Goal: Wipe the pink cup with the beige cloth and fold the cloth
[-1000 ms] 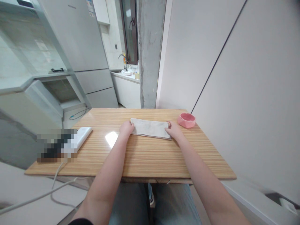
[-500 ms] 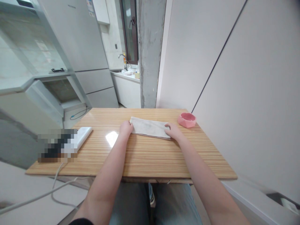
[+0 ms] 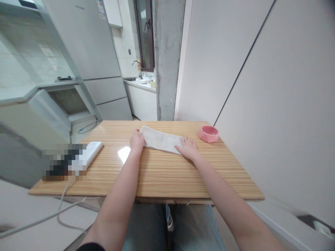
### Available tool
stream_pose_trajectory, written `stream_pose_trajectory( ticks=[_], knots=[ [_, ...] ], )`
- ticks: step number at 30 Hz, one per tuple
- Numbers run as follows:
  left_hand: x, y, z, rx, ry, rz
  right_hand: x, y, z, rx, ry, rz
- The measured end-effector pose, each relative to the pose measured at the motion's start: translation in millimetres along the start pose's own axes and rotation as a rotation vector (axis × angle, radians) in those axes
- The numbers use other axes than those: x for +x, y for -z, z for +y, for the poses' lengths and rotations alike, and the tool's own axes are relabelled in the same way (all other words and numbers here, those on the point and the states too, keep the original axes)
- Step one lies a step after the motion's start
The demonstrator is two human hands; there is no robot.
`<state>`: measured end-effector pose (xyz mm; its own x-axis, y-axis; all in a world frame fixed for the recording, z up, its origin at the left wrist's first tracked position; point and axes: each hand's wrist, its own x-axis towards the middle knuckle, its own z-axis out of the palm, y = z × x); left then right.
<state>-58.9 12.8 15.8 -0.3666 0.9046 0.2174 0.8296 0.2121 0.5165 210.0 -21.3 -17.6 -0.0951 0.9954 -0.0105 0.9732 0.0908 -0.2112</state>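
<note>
A folded whitish cloth lies as a long strip on the wood-grain table, tilted so its left end sits farther from me. My left hand is closed on the cloth's left end, thumb side against the edge. Over its right end rests my right hand, palm down with the fingers spread; part of the cloth is hidden beneath it.
A pink faceted bowl stands at the table's back right, close to the wall. On the left are a white power strip and a blurred-out patch, with a pale cable hanging off the table.
The cloth has shifted left and its left end has moved away from me. My right hand has gone from gripping the right end to lying spread on it.
</note>
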Motion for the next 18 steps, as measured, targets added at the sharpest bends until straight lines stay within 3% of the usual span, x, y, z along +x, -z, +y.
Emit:
stream_pose_trajectory(
  ticks=[5, 10, 12, 14, 18],
  knots=[
    [-1, 1, -2, 0.031, 0.0, -0.113, -3, 7, 2, 0.04, -0.005, 0.003],
    [-5, 2, 8, -0.294, -0.237, 0.348, -2, 12, 9, 0.1, 0.006, -0.024],
    [-13, 0, 20, -0.373, -0.348, 0.408, -1, 11, 10, 0.114, 0.016, -0.033],
    [-27, -5, 37, -0.375, -0.478, 0.303, 0, 9, 9, 0.125, 0.03, -0.016],
    [-63, -24, 73, -0.195, -0.846, -0.139, 3, 5, 7, 0.14, 0.048, 0.025]
  ],
)
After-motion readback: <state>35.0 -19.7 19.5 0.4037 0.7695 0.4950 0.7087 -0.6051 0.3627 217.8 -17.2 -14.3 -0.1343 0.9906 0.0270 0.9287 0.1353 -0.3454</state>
